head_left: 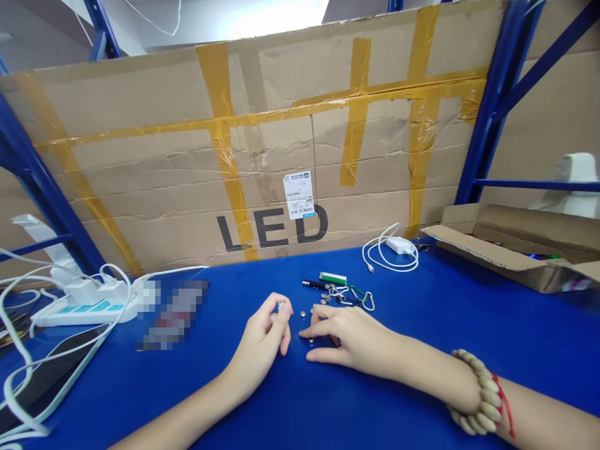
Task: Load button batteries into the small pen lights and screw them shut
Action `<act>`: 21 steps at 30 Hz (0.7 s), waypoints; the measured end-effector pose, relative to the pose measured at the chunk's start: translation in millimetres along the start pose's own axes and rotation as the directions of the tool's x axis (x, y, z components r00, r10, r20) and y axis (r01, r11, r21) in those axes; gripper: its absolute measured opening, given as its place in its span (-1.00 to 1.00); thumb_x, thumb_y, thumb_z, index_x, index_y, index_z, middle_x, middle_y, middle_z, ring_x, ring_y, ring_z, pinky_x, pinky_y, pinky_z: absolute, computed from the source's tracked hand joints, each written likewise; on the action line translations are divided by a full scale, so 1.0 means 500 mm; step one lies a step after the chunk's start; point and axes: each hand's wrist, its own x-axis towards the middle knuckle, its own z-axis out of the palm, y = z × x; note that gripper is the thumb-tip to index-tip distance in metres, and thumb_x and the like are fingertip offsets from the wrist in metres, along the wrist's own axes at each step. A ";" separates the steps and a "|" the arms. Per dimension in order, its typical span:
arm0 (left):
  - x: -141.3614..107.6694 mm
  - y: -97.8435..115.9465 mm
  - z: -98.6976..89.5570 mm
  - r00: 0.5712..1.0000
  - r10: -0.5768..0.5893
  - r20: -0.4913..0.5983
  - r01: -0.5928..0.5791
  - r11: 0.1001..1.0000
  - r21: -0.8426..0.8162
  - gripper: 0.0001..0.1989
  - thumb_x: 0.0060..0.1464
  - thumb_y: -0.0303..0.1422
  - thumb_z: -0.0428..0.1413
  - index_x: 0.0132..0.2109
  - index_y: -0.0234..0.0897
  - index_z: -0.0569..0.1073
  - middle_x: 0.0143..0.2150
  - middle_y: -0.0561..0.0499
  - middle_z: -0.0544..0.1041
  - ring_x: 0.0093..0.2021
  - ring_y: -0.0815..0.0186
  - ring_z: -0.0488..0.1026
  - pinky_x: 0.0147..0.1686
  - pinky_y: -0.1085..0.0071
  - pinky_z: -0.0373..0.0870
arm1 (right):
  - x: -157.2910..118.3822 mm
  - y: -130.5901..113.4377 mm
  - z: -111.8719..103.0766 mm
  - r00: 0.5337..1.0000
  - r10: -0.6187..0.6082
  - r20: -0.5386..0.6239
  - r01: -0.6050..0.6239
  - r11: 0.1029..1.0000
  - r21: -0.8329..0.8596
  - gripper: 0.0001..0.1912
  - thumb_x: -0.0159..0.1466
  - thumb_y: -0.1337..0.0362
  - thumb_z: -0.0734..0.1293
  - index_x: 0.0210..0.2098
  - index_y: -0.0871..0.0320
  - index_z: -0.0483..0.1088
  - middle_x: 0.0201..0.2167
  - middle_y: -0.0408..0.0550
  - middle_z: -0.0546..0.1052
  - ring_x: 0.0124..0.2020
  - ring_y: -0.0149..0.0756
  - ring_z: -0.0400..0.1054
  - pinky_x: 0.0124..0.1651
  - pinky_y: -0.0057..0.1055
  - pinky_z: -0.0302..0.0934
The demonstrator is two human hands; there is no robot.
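Blue worktop [225, 431] supports a metal disc [311, 342] between the parted thumb and forefinger of your empty right hand [351, 334]; your left hand [257, 344] pinches a shiny piece [281, 305]; expect the disc light, rigid, slippery: grasp its rim

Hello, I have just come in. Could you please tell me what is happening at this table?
A person works at a blue table with bare hands. The left hand pinches a small shiny piece. The right hand has its fingers spread over a small round metal piece. Beyond it lie a black pen-like tube, a green cylinder and carabiners.
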 end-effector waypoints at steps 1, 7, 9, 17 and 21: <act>-0.001 0.000 0.000 1.000 0.004 0.003 -0.004 1.000 0.012 -0.64 0.20 -0.04 -0.19 -0.28 -0.27 0.20 -0.70 0.18 0.21 -0.64 0.44 0.10 -0.57 0.55 0.06 | 0.001 0.000 0.003 1.000 0.018 -0.007 -0.018 1.000 0.017 -0.70 0.22 0.10 0.28 -0.10 0.03 0.45 -0.22 -0.09 0.43 -0.32 -0.36 0.34 -0.33 -0.50 0.15; 0.001 -0.003 -0.002 1.000 0.001 0.016 -0.002 1.000 0.030 -0.63 0.19 -0.03 -0.19 -0.27 -0.27 0.21 -0.67 0.15 0.25 -0.64 0.44 0.09 -0.58 0.54 0.02 | 0.005 0.007 -0.003 0.993 0.103 -0.058 -0.096 0.989 0.116 -0.88 0.12 0.32 0.35 -0.33 0.10 0.51 -0.39 -0.16 0.49 -0.50 -0.46 0.30 -0.45 -0.55 0.08; 0.003 -0.003 -0.003 1.000 0.007 0.013 -0.007 1.000 0.024 -0.64 0.19 -0.04 -0.18 -0.27 -0.27 0.21 -0.67 0.15 0.26 -0.64 0.44 0.09 -0.60 0.55 0.00 | 0.005 0.019 -0.011 0.988 0.152 -0.031 -0.144 0.973 0.179 -0.86 0.09 0.37 0.34 -0.34 0.12 0.50 -0.38 -0.18 0.50 -0.52 -0.48 0.30 -0.46 -0.55 0.09; 0.006 -0.007 -0.003 1.000 0.012 -0.021 -0.012 1.000 0.007 -0.70 0.21 -0.10 -0.15 -0.25 -0.26 0.22 -0.68 0.17 0.26 -0.66 0.46 0.09 -0.64 0.58 0.00 | 0.003 0.058 -0.025 0.980 0.185 0.067 -0.197 0.922 0.332 -0.81 0.11 0.29 0.34 -0.28 0.22 0.47 -0.37 -0.11 0.51 -0.49 -0.47 0.33 -0.44 -0.56 0.15; 0.005 -0.007 -0.003 1.000 0.025 -0.014 -0.025 1.000 0.005 -0.69 0.21 -0.09 -0.15 -0.25 -0.26 0.23 -0.68 0.17 0.26 -0.67 0.46 0.11 -0.65 0.59 0.01 | 0.004 0.042 -0.014 0.985 0.131 0.109 -0.163 0.912 0.376 -0.80 0.11 0.28 0.35 -0.27 0.24 0.47 -0.45 -0.13 0.50 -0.54 -0.50 0.30 -0.52 -0.60 0.11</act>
